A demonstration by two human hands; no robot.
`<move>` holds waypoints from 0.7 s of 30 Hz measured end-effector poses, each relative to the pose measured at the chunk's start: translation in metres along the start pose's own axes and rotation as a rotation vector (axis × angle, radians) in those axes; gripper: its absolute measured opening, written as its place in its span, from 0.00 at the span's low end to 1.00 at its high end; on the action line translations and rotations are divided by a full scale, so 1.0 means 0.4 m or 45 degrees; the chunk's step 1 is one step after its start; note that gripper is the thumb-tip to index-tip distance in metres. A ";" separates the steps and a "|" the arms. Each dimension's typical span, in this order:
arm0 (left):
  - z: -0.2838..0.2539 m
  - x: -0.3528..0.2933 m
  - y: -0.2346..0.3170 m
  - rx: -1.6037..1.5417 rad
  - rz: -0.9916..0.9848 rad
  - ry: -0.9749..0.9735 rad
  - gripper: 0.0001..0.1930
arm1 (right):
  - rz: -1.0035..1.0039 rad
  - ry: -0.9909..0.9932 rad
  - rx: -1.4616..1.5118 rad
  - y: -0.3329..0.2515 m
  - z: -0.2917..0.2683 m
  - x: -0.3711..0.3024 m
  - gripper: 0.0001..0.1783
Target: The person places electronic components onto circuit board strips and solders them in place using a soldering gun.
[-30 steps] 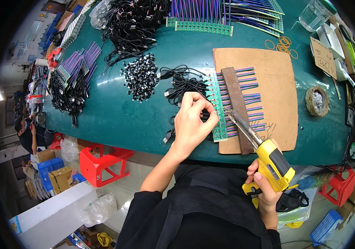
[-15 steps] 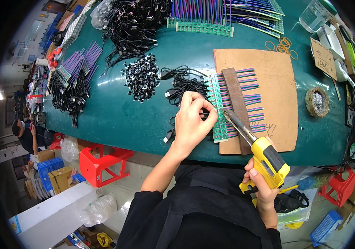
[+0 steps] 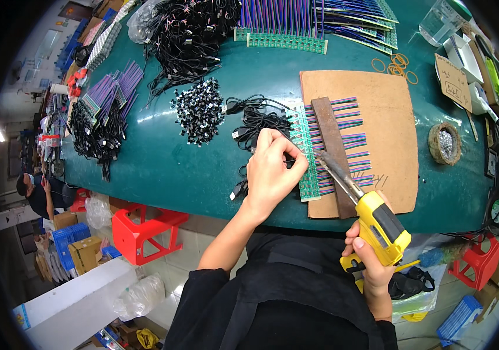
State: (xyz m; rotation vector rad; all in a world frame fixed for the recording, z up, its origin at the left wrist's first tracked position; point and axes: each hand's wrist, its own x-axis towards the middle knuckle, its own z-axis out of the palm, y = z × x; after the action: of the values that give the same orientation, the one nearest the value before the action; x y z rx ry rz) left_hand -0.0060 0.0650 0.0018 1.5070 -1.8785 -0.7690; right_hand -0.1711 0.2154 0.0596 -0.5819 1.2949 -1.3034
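Note:
My left hand (image 3: 273,169) pinches a thin black cable at the left edge of a green circuit board strip (image 3: 303,153); the cable's tip is mostly hidden by my fingers. My right hand (image 3: 368,251) grips a yellow and black soldering gun (image 3: 382,224) by its handle. Its hot end points up and left, just right of the strip, beside a rusty metal bar (image 3: 334,140). The bar lies across rows of coloured wires (image 3: 351,122) running from the strip, on a cardboard sheet (image 3: 386,116). Black USB cables (image 3: 255,125) lie coiled left of the strip.
A heap of small black connectors (image 3: 198,111) and a big cable pile (image 3: 188,41) lie to the left. More wired boards (image 3: 287,44) lie at the back. Rubber bands (image 3: 398,63) and a round tin of silvery material (image 3: 445,144) are at right. A red stool (image 3: 144,233) stands below.
My right hand and the soldering gun have shifted slightly right, and the tip has come away from the board strip. My left hand keeps almost the same place.

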 end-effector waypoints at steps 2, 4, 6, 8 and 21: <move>0.000 0.000 0.000 -0.002 -0.004 -0.002 0.06 | -0.016 0.076 -0.014 0.000 -0.001 -0.004 0.32; 0.000 0.001 0.001 0.009 0.006 0.006 0.07 | -0.015 0.065 0.004 0.000 -0.006 -0.008 0.32; -0.001 0.003 0.000 0.001 0.005 -0.002 0.07 | -0.013 0.057 0.023 0.000 -0.010 -0.010 0.31; -0.002 0.004 0.000 -0.004 0.003 -0.009 0.06 | 0.005 -0.027 0.076 0.002 -0.014 -0.009 0.37; -0.018 0.015 0.001 -0.022 -0.046 -0.118 0.06 | -0.005 -0.002 0.074 0.003 -0.017 -0.014 0.38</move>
State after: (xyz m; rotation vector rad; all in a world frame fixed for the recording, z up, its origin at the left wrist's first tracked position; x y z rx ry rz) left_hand -0.0019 0.0588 0.0075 1.5219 -1.9115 -0.8834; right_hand -0.1758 0.2230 0.0588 -0.5450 1.2512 -1.3389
